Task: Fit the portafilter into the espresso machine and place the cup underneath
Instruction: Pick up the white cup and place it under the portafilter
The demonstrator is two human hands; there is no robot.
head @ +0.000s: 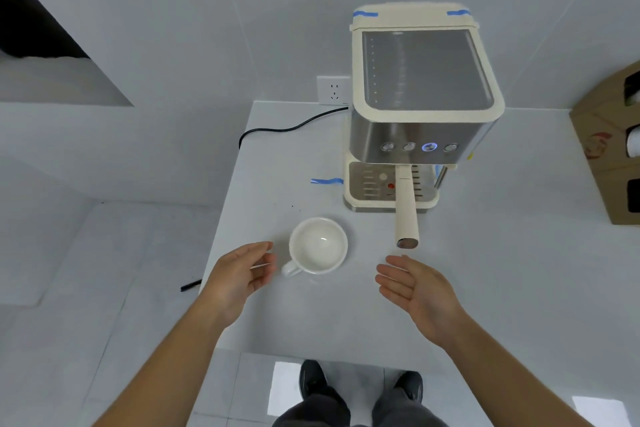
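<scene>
A cream and steel espresso machine [420,107] stands at the back of the white table [519,270]. The portafilter's cream handle [406,206] sticks out toward me from under the machine's front, over the drip tray [363,189]; its head is hidden beneath the machine. A white cup [318,245] stands empty on the table, left of the handle, with its own handle pointing front-left. My left hand [242,274] is open just left of the cup, not touching it. My right hand [415,291] is open, palm up, just below the handle's end.
A black power cord [277,130] runs from the machine toward a wall socket [333,90]. Blue tape [327,181] marks the table left of the machine. A cardboard box [609,152] sits at the right edge. A black pen [190,285] lies off the table's left side.
</scene>
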